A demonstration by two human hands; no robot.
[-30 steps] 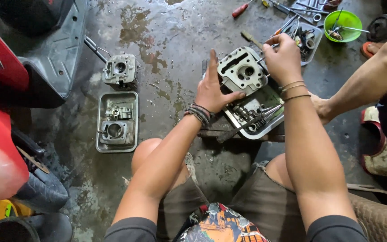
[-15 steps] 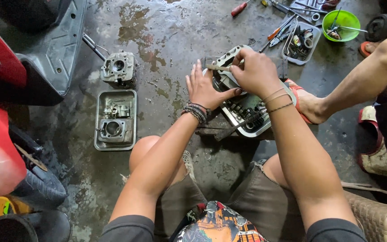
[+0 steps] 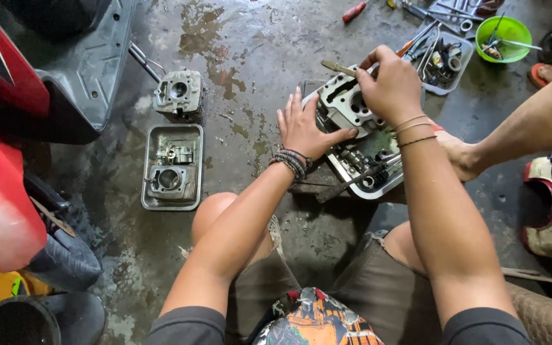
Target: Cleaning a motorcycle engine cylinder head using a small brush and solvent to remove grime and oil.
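Holding the grey engine head (image 3: 346,102) over the metal tray (image 3: 370,185) of small parts, I have my left hand (image 3: 305,131) open and flat, the fingers spread, the thumb pressing on the near side of the engine head. My right hand (image 3: 392,86) is closed on its top edge and pinches a thin tool (image 3: 338,68). Well left of the engine head lies a second tray (image 3: 172,167), and behind this a cylinder block (image 3: 179,94). Far right of it stands a green bowl (image 3: 503,37).
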